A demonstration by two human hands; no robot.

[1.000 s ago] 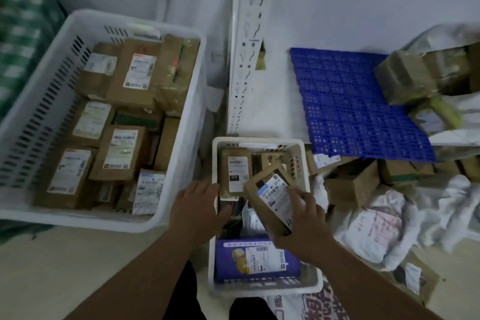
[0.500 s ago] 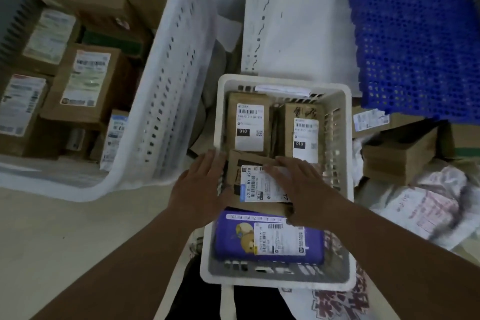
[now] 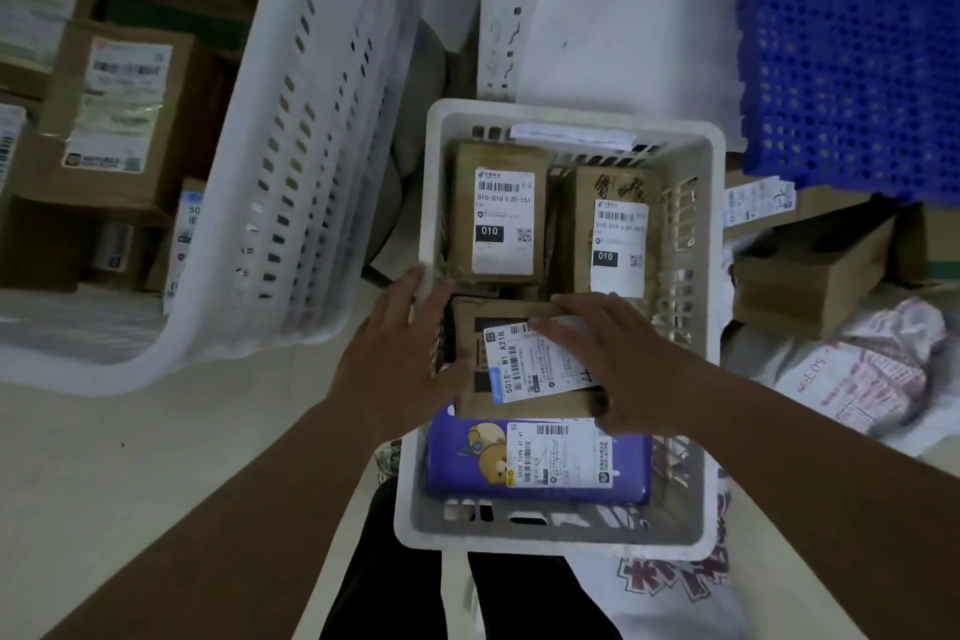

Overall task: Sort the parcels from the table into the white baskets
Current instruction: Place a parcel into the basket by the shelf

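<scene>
Parcel (image 3: 524,359) now flat (label sideways), long axis left-right.

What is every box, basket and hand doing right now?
Small white basket: upright, holding four parcels.
Brown parcel: flat in the basket's middle, label up, under both hands.
Two taped parcels: side by side at the far end, labels up.
Purple parcel: flat at the near end, label up.
Left hand: fingers straight, against the brown parcel's left edge.
Right hand: flat on the brown parcel.
Large white basket: filled with boxes.
</scene>
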